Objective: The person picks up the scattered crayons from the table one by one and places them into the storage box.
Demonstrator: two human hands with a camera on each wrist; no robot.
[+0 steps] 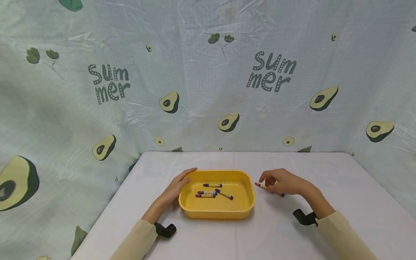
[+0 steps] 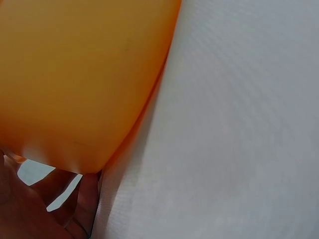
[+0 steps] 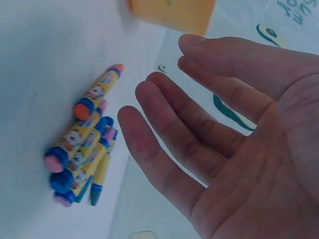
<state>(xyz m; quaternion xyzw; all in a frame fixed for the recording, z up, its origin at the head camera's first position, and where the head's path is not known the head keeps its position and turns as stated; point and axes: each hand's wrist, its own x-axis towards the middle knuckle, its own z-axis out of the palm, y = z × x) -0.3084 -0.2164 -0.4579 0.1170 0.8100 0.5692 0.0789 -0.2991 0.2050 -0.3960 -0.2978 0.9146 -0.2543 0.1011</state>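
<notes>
A yellow plastic tray (image 1: 214,215) stands in the middle of the table, with several dark-tipped crayons (image 1: 205,195) lying on its floor. My left hand (image 1: 173,189) holds the tray's left side, thumb over the rim and fingers along the outside. In the left wrist view, the fingers (image 2: 87,199) touch the tray's wall (image 2: 75,89). To the right of the tray, my right hand (image 1: 282,181) hovers over a small pile of crayons. The right wrist view shows this hand (image 3: 219,129) with loosely bent fingers and nothing between them. Beside it lie an orange crayon (image 3: 97,92) and several others (image 3: 75,154).
A white cloth covers the table (image 1: 208,238). Behind it hangs a pale curtain (image 1: 195,72) printed with avocados and lettering. Black wrist devices (image 1: 165,230) sit on both forearms, below beige sleeves.
</notes>
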